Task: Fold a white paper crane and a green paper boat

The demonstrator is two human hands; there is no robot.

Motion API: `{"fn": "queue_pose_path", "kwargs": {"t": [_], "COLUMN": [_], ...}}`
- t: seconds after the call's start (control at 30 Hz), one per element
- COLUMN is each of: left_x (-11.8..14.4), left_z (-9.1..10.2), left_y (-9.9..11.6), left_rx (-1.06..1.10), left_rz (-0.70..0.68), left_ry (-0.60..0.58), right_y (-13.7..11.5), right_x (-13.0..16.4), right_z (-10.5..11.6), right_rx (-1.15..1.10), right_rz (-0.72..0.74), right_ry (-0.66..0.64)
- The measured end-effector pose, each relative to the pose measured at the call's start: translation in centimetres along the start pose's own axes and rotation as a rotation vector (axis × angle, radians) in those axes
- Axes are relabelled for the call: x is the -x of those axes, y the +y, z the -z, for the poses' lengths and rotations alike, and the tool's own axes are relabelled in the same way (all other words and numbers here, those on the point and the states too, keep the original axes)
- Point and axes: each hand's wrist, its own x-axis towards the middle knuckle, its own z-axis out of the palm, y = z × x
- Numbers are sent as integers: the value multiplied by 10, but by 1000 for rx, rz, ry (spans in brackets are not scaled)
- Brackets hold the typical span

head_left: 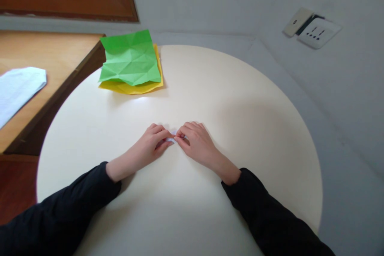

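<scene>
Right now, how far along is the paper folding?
Done: the green sheet shows many creases and lies opened flat on a yellow sheet at the table's far side. In hand: left hand and right hand pinch a tiny pale piece, mostly hidden. Left: its fold stage cannot be judged.

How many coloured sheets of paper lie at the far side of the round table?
2: a creased green sheet lies on top of a yellow sheet, which shows only at its edges. More could be hidden beneath.
</scene>
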Motion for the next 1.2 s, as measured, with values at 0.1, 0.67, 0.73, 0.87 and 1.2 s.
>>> {"fn": "queue_pose_path", "kwargs": {"t": [0.1, 0.67, 0.73, 0.87, 1.2], "left_x": [0, 1, 0, -1, 5], "left_z": [0, 0, 0, 2, -2], "left_y": [0, -5, -5, -3, 2], "left_rx": [-1, 2, 5, 2, -98], "left_rz": [6, -18, -11, 11, -31], "left_ry": [2, -10, -18, -41, 97], "right_y": [0, -1, -1, 1, 1], "right_x": [0, 0, 0, 0, 2], "right_z": [0, 1, 1, -1, -1], "right_rx": [-4, 3, 1, -23, -9], "right_rz": [-8, -14, -12, -16, 2], "right_ry": [-3, -13, -13, 1, 14]}}
